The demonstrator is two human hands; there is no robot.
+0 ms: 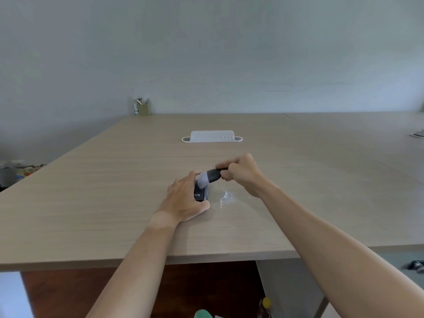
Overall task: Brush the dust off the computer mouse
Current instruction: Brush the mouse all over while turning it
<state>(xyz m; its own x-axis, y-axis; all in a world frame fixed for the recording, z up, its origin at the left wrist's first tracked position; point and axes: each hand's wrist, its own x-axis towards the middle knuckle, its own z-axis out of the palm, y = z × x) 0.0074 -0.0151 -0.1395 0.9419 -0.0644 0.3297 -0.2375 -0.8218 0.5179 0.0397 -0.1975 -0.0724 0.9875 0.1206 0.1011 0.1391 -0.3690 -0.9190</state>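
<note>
A black computer mouse (201, 195) lies on the wooden table (114, 180), tipped on its side. My left hand (185, 198) grips it from the left, fingers over its far end and thumb at its near end. My right hand (241, 174) holds a brush (210, 177) with a dark handle and pale grey bristles. The bristles rest on the top of the mouse. A small patch of white dust (226, 198) lies on the table just right of the mouse.
A white cable tray (212, 137) is set into the table farther back. A pen holder (142, 107) stands at the far left corner by the wall. The table's front edge runs below my forearms. A pale object (418, 133) sits at the far right.
</note>
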